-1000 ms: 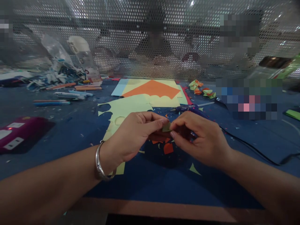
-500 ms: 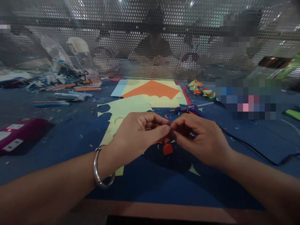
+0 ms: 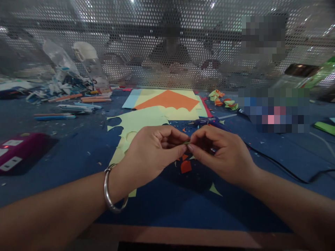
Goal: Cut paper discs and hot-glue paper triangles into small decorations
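My left hand (image 3: 151, 153), with a silver bangle (image 3: 111, 195) on its wrist, and my right hand (image 3: 222, 155) meet above the blue table. Both pinch a small piece of green paper (image 3: 186, 142) between thumb and fingertips; only its thin edge shows. Below the hands lie red paper scraps (image 3: 186, 166) and a small green triangle scrap (image 3: 215, 189). A light green sheet with cut-out holes (image 3: 136, 125) lies under and behind my left hand.
A purple glue gun (image 3: 209, 121) with a black cord (image 3: 277, 164) lies behind my right hand. Stacked coloured sheets topped by an orange piece (image 3: 170, 100) sit farther back. Pens (image 3: 68, 106) lie at the left, a purple power strip (image 3: 15, 155) nearer. A perforated screen (image 3: 167, 45) closes the back.
The green paper piece, flat and visible a second ago, is now pressed almost out of sight between the fingertips of both hands. The hands have drawn closer together.
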Tool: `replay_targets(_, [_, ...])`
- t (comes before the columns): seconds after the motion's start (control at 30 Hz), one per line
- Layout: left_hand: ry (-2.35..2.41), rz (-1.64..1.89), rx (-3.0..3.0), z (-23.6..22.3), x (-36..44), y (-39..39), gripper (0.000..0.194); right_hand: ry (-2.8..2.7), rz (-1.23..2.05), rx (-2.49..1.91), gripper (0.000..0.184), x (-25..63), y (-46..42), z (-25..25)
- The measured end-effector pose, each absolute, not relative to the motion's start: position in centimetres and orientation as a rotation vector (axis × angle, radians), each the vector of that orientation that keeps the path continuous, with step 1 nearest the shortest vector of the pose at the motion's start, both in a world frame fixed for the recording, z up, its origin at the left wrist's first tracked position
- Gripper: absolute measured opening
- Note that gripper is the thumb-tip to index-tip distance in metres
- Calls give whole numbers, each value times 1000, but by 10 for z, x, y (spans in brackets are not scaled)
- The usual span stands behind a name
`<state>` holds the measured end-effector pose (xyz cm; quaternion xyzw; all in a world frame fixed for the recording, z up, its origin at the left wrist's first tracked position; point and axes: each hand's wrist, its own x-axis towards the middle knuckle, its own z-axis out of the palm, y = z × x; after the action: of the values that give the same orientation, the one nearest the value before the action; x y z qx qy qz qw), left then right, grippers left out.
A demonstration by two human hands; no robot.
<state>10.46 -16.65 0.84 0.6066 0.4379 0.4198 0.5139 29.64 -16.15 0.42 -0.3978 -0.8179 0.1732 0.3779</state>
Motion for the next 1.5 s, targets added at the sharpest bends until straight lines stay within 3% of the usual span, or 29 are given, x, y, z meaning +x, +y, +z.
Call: replay_targets(1.5, [1090, 1048, 1754, 8, 103, -167, 12, -2022, 503, -1074, 2, 295, -164, 6])
